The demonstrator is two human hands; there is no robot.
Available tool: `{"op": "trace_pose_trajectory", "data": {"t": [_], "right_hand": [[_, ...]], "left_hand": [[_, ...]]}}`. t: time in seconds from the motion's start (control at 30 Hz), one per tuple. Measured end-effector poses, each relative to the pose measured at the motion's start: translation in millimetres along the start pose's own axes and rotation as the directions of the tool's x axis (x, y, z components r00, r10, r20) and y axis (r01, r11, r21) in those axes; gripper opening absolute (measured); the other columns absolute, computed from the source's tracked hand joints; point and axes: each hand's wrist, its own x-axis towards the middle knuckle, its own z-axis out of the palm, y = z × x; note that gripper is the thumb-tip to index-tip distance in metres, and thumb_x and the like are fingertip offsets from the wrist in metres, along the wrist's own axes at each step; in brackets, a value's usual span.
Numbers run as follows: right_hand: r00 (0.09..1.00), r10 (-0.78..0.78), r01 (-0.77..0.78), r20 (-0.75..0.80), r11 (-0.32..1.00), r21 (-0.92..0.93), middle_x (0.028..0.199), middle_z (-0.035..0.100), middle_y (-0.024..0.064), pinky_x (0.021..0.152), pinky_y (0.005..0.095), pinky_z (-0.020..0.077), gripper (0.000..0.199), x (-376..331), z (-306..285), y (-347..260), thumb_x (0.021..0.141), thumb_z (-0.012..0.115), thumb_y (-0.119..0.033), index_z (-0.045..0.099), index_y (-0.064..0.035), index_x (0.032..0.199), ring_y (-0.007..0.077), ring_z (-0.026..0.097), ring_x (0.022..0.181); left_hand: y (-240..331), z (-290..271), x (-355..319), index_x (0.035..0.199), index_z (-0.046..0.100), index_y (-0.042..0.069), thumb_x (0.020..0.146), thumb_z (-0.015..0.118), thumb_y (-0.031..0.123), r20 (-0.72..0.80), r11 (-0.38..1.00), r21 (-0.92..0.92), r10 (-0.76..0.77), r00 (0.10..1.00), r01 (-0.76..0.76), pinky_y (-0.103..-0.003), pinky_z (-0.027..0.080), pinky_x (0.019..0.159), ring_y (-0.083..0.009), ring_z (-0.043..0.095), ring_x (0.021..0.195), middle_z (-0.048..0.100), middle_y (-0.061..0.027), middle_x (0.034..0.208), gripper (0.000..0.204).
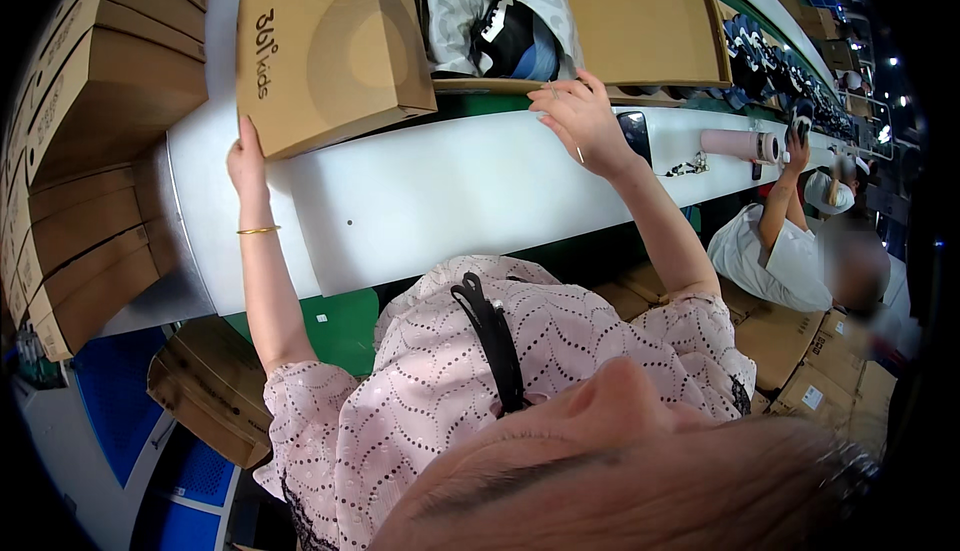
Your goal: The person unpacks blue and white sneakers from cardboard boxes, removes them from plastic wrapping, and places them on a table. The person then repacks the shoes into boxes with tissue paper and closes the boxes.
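A closed brown shoebox (335, 51) sits at the upper left over the white worktop. My left hand (248, 159) is at its near left corner, thumb along its side; the other fingers are largely hidden. To its right lies an open shoebox (480, 84) with its lid (640, 16) folded out to the right. Inside, printed white wrapping paper (465, 6) partly covers a black, white and blue shoe (512, 41). My right hand (585, 126), fingers apart and holding nothing, is by the front rim of that open box; its fingertips reach the rim.
Brown boxes (110, 101) are stacked at the left. Right of my right hand lie a dark phone (635, 136) and a pink bottle (738, 144). Many shoes (770, 61) line the green conveyor. Farther right, a co-worker (770, 251) holds up a shoe (801, 121). Cartons (760, 336) stand below.
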Motion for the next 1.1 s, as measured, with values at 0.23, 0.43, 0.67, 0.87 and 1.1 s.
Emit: {"op": "trace_pose_trajectory", "data": {"t": [0.23,0.43,0.67,0.87,1.1], "right_hand": [[0.995,-0.096,0.09,0.02,0.973,0.215,0.106,0.06,0.0036,0.09,0.0405,0.0388,0.017,13,-6,-20,0.08,0.06,-0.009,0.056,-0.0084,0.097,0.0248,0.053,0.099],[0.989,-0.094,0.019,0.116,0.849,0.528,0.101,0.062,0.0061,0.081,0.0367,0.0429,0.021,8,58,-54,0.085,0.057,-0.022,0.057,-0.0075,0.1,0.0256,0.055,0.091],[0.903,-0.359,0.284,0.236,0.911,0.299,0.089,0.06,0.0081,0.083,0.0403,0.0394,0.025,21,9,-111,0.086,0.055,-0.031,0.06,-0.0105,0.1,0.0267,0.054,0.086],[0.941,0.169,0.036,-0.293,0.812,0.583,0.074,0.053,0.0085,0.065,0.0294,0.0427,0.021,57,-54,-65,0.089,0.046,-0.021,0.06,-0.0046,0.091,0.0203,0.051,0.068],[0.863,0.499,-0.243,-0.082,0.551,0.799,0.073,0.055,0.0043,0.065,0.0234,0.0434,0.045,91,-52,-2,0.096,0.037,-0.038,0.059,-0.0004,0.086,0.0097,0.051,0.068]], "left_hand": [[165,-71,-33,0.106,0.056,-0.008,0.083,0.066,0.024,-0.092,0.735,-0.532,0.444,0.891,-0.421,-0.023,0.043,0.084,-0.0115,0.056,0.092,0.061,-0.0104,0.103,0.041],[242,28,-171,0.131,0.035,-0.001,0.084,0.059,0.031,0.252,0.4,-0.507,0.916,0.313,-0.763,-0.035,0.041,0.087,-0.031,0.05,0.101,0.051,-0.0218,0.112,0.062],[184,120,-160,0.132,0.037,0.005,0.086,0.048,0.049,0.777,0.324,-0.286,0.63,-0.02,-0.902,-0.042,0.033,0.1,-0.0317,0.039,0.122,0.041,-0.0177,0.131,0.064],[165,90,-126,0.135,0.037,0.03,0.079,0.053,0.058,0.641,0.261,0.076,0.727,0.248,-0.962,-0.058,0.028,0.099,-0.0402,0.025,0.131,0.025,-0.0157,0.144,0.065],[152,118,-159,0.108,0.063,0.028,0.082,0.06,0.02,0.571,0.156,0.015,0.809,0.137,-0.988,-0.041,0.045,0.086,-0.0357,0.038,0.124,0.045,0.0009,0.133,0.028]]}}
